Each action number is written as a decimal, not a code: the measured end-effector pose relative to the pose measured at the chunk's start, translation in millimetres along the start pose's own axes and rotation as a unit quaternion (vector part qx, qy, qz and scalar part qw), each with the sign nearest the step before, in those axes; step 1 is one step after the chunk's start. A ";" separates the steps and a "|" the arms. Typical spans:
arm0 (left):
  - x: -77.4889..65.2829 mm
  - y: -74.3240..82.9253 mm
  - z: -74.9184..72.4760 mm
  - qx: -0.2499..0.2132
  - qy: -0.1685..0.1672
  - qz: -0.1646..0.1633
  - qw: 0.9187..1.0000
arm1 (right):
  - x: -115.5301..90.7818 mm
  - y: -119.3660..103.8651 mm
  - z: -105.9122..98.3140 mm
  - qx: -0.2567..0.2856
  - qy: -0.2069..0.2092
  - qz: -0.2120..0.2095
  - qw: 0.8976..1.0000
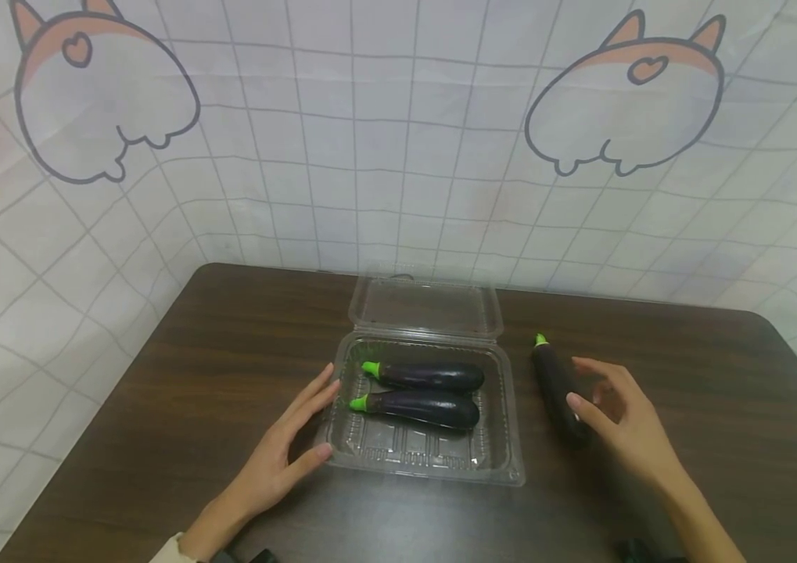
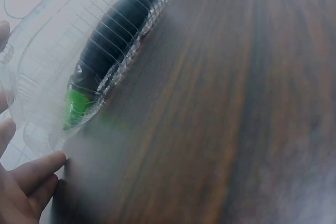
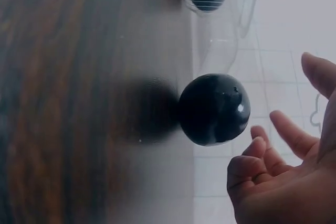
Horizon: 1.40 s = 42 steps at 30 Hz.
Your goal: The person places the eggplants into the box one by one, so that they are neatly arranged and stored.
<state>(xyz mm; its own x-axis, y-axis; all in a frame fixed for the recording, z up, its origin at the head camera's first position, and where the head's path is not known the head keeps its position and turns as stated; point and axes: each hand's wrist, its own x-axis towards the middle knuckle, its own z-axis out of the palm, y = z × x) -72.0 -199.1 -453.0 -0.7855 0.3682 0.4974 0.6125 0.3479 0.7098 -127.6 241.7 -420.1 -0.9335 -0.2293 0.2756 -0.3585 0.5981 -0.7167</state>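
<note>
A clear plastic clamshell box (image 1: 433, 461) lies with its lid folded back, and two dark eggplants (image 1: 429, 377) with green stems sit side by side in it. My left hand (image 1: 274, 453) touches the box's left edge, thumb and fingers spread along the rim. To the right of the box a third eggplant (image 1: 554, 391) lies on the table, stem pointing away. Over its near end hovers my right hand (image 1: 626, 422), thumb and fingers parted around nothing. The right wrist view shows that eggplant's round end (image 3: 215, 109) just off the fingers.
The open lid (image 1: 426, 305) leans back toward a white grid-patterned cloth (image 1: 398, 156) behind the dark wooden table (image 1: 229, 336). Dark objects (image 1: 633, 550) show at the bottom edge near both wrists.
</note>
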 end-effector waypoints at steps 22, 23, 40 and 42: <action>-0.2 -0.6 -1.4 -0.005 -0.003 0.007 1.000 | -5.8 29.3 7.3 0.013 -0.061 0.026 0.998; -0.3 -0.8 -1.6 -0.005 -0.003 0.006 1.000 | -5.7 29.7 8.0 0.012 -0.060 0.025 0.998; -0.8 -1.4 -0.1 -0.009 -0.001 0.006 1.000 | -3.9 37.3 12.4 -0.010 -0.066 0.036 0.997; -0.7 -1.6 0.3 -0.010 -0.003 0.005 1.000 | -3.7 37.2 12.3 -0.014 -0.067 0.037 0.997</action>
<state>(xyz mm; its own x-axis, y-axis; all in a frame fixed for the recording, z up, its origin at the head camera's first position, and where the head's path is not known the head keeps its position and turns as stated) -72.4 -199.6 -454.6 -0.7792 0.3772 0.5006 0.6177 0.3264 0.7155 -137.5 255.3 -455.7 -0.9498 -0.2835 0.1324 -0.2899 0.6379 -0.7135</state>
